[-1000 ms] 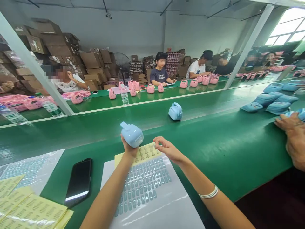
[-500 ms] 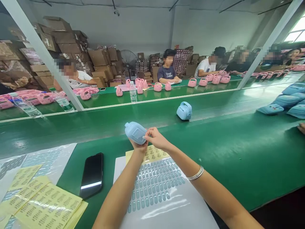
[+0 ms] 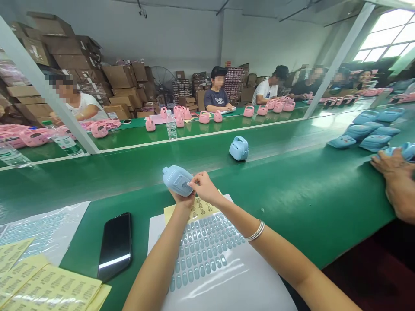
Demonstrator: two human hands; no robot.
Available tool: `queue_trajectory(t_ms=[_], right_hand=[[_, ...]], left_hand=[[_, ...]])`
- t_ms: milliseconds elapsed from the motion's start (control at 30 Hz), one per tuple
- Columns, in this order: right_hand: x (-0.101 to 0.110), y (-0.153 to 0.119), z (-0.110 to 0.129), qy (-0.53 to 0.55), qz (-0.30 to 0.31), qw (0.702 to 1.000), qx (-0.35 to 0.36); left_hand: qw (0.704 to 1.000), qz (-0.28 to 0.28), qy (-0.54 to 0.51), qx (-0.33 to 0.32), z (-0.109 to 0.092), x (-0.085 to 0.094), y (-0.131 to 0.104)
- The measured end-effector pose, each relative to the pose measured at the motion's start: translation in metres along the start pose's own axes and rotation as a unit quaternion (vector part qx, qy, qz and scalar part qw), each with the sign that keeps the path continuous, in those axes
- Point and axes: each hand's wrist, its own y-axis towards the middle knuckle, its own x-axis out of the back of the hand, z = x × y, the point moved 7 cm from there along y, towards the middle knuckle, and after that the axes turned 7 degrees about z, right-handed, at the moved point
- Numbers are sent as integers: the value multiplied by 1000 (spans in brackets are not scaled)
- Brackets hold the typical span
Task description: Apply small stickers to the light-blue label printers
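My left hand (image 3: 183, 199) holds a light blue plastic toy case (image 3: 173, 178) from below, its flat panel tilted toward me. With fingers pinched, my right hand (image 3: 203, 185) touches the panel's right end. At those fingertips shows a small dark-printed sticker (image 3: 185, 184), like the print on the yellow sticker sheet (image 3: 204, 207) beneath my hands. Under that lies a white sheet with rows of clear bluish oval pieces (image 3: 201, 250). A second blue case (image 3: 239, 148) with a handle stands upright farther off on the green surface.
A black phone (image 3: 115, 246) lies left of my arms, near more yellow sticker sheets (image 3: 55, 285). Blue cases (image 3: 366, 125) are piled at right, beside another person's hand (image 3: 397, 181). Across the line are pink cases (image 3: 204, 117), a water bottle (image 3: 171, 125) and seated people.
The view has turned right, so most things sit farther left. A dark print now shows on the case at my right fingertips. The other person's hand has come into view at right.
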Motion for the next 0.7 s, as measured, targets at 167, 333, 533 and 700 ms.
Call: queue_trajectory(t_ms=[167, 333, 533, 700], right_hand=[[-1, -2, -1, -13, -53, 998, 36], [-4, -8, -2, -17, -84, 994, 68], [16, -7, -9, -12, -9, 999, 48], [13, -4, -24, -64, 116, 991, -2]], left_hand=[[1000, 10, 5, 11, -1, -4, -2], [999, 30, 11, 4, -2, -4, 1], [1000, 15, 11, -16, -10, -2, 6], [997, 6, 2, -82, -45, -10, 11]])
